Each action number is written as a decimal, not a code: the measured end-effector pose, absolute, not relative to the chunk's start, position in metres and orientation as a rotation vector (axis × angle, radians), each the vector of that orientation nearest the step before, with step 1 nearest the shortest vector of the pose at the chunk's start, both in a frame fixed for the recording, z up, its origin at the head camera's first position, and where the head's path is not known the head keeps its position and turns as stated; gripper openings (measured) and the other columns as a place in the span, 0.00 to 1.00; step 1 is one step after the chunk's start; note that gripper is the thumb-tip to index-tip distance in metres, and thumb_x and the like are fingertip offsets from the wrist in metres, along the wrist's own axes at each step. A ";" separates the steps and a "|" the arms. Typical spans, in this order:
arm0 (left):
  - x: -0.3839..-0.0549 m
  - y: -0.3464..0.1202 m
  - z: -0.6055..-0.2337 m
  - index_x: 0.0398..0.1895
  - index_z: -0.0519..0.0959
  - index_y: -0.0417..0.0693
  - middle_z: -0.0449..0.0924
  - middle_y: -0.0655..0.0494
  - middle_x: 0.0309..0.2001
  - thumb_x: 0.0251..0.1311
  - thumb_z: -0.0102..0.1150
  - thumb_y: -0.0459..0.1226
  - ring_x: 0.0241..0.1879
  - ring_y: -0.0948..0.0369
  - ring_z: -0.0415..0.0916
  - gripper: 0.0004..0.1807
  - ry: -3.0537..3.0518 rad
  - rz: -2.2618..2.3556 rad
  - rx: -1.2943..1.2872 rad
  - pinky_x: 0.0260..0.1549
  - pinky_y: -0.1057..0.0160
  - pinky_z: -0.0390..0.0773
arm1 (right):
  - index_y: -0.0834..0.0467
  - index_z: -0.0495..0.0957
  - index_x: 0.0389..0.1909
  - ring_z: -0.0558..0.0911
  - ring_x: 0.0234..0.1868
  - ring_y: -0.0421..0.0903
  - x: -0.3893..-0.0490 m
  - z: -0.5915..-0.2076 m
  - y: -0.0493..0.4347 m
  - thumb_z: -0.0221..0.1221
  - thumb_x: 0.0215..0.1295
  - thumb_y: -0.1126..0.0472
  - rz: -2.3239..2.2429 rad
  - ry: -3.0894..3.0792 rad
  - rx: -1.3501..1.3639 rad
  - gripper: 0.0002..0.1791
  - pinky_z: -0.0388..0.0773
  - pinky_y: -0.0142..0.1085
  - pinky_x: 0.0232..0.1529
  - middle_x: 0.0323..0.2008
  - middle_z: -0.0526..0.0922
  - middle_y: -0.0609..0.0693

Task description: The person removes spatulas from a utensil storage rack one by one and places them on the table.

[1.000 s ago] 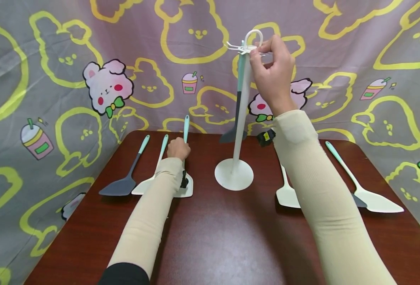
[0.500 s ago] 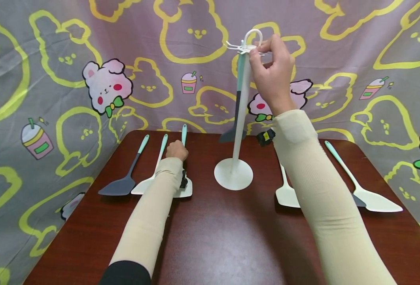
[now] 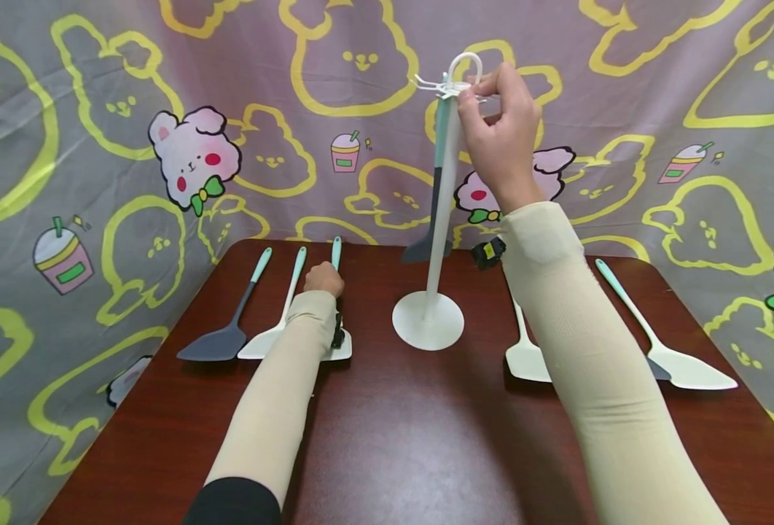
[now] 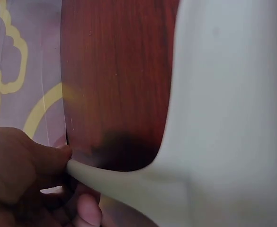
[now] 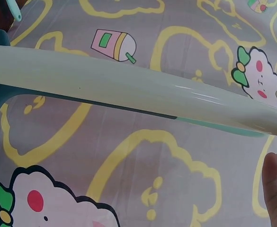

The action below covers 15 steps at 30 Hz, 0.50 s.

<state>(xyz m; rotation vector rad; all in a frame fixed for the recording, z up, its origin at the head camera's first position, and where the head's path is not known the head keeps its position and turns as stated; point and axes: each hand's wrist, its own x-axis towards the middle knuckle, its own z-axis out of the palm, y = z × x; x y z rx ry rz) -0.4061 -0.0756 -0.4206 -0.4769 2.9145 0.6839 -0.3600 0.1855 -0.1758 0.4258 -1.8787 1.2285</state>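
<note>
My left hand point(image 3: 323, 281) grips a white spatula with a mint handle point(image 3: 337, 254), its blade low at the table. In the left wrist view, the fingers pinch its white shaft beside the broad blade point(image 4: 223, 118). Thumb and fingers of my right hand point(image 3: 505, 127) pinch the top of a white hook stand point(image 3: 442, 204), just below its looped top. From one of the hooks hangs a dark grey spatula point(image 3: 436, 200) with a mint handle. The pole point(image 5: 129, 87) crosses the right wrist view in front of that spatula; only fingertips show there.
Left of my left hand lie a white spatula point(image 3: 262, 343) and a dark grey one point(image 3: 216, 344). Right of the stand lie two white spatulas, one near point(image 3: 528, 362) and one farther right point(image 3: 692, 370); a grey blade point(image 3: 659, 369) is partly hidden by my arm.
My left hand has moved slightly down and toward me, and the handle end of its spatula has dropped lower. My right hand keeps its hold on the stand.
</note>
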 end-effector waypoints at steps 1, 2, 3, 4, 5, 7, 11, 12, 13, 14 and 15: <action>-0.406 -0.076 -0.420 0.46 0.81 0.36 0.84 0.37 0.47 0.67 0.51 0.34 0.42 0.45 0.82 0.13 2.913 0.681 -0.476 0.31 0.54 0.77 | 0.54 0.73 0.30 0.83 0.50 0.39 -0.360 -0.176 0.185 0.54 0.66 0.59 1.227 -1.878 0.426 0.06 0.82 0.26 0.39 0.41 0.82 0.48; -0.406 -0.076 -0.420 0.46 0.82 0.36 0.84 0.37 0.47 0.67 0.52 0.34 0.40 0.46 0.82 0.13 2.912 0.679 -0.478 0.29 0.55 0.77 | 0.54 0.73 0.30 0.83 0.50 0.39 -0.360 -0.176 0.185 0.54 0.66 0.59 1.225 -1.879 0.426 0.06 0.82 0.26 0.39 0.41 0.83 0.49; -0.406 -0.076 -0.420 0.45 0.82 0.36 0.84 0.38 0.45 0.67 0.51 0.34 0.38 0.47 0.81 0.13 2.906 0.680 -0.477 0.28 0.56 0.75 | 0.54 0.73 0.30 0.82 0.50 0.39 -0.360 -0.176 0.186 0.54 0.66 0.59 1.222 -1.880 0.427 0.06 0.82 0.26 0.39 0.41 0.83 0.49; -0.405 -0.076 -0.420 0.44 0.82 0.36 0.84 0.38 0.44 0.67 0.51 0.34 0.36 0.48 0.80 0.12 2.899 0.682 -0.476 0.26 0.57 0.74 | 0.55 0.73 0.30 0.82 0.50 0.39 -0.360 -0.176 0.185 0.54 0.66 0.59 1.222 -1.881 0.428 0.06 0.82 0.25 0.38 0.42 0.83 0.50; -0.404 -0.076 -0.419 0.44 0.82 0.36 0.84 0.38 0.43 0.67 0.51 0.34 0.34 0.49 0.79 0.12 2.894 0.682 -0.475 0.25 0.57 0.72 | 0.54 0.73 0.30 0.82 0.50 0.39 -0.360 -0.176 0.185 0.54 0.66 0.59 1.222 -1.884 0.429 0.06 0.82 0.25 0.38 0.42 0.83 0.50; -0.403 -0.076 -0.419 0.42 0.81 0.36 0.84 0.39 0.41 0.67 0.51 0.35 0.31 0.51 0.76 0.12 2.885 0.688 -0.466 0.24 0.58 0.71 | 0.55 0.72 0.30 0.82 0.50 0.39 -0.360 -0.177 0.185 0.54 0.66 0.59 1.222 -1.887 0.431 0.06 0.81 0.25 0.38 0.42 0.83 0.51; -0.401 -0.077 -0.419 0.41 0.80 0.37 0.83 0.40 0.39 0.66 0.52 0.35 0.30 0.51 0.74 0.11 2.883 0.687 -0.432 0.25 0.58 0.71 | 0.57 0.73 0.31 0.82 0.50 0.39 -0.360 -0.177 0.185 0.54 0.66 0.60 1.211 -1.888 0.432 0.06 0.81 0.25 0.38 0.42 0.83 0.52; -0.401 -0.077 -0.418 0.41 0.80 0.37 0.83 0.40 0.39 0.66 0.52 0.35 0.30 0.51 0.74 0.11 2.884 0.683 -0.423 0.25 0.58 0.71 | 0.58 0.73 0.31 0.82 0.51 0.38 -0.360 -0.177 0.185 0.54 0.66 0.60 1.209 -1.885 0.434 0.06 0.81 0.25 0.38 0.43 0.83 0.52; -0.401 -0.078 -0.418 0.41 0.80 0.37 0.83 0.40 0.39 0.66 0.52 0.35 0.31 0.51 0.74 0.11 2.884 0.682 -0.420 0.26 0.57 0.71 | 0.58 0.73 0.31 0.82 0.51 0.38 -0.360 -0.177 0.185 0.54 0.66 0.60 1.205 -1.884 0.433 0.07 0.81 0.25 0.38 0.43 0.83 0.53; -0.401 -0.078 -0.417 0.41 0.80 0.37 0.82 0.40 0.39 0.66 0.52 0.36 0.31 0.51 0.74 0.11 2.882 0.681 -0.419 0.26 0.57 0.71 | 0.59 0.74 0.31 0.82 0.51 0.38 -0.360 -0.177 0.185 0.54 0.66 0.59 1.203 -1.883 0.433 0.07 0.81 0.25 0.38 0.43 0.83 0.53; -0.402 -0.078 -0.417 0.41 0.80 0.37 0.82 0.40 0.39 0.66 0.52 0.36 0.30 0.51 0.74 0.11 2.881 0.679 -0.421 0.26 0.57 0.71 | 0.59 0.74 0.32 0.82 0.51 0.38 -0.360 -0.176 0.185 0.54 0.66 0.59 1.202 -1.881 0.433 0.07 0.81 0.25 0.38 0.43 0.84 0.53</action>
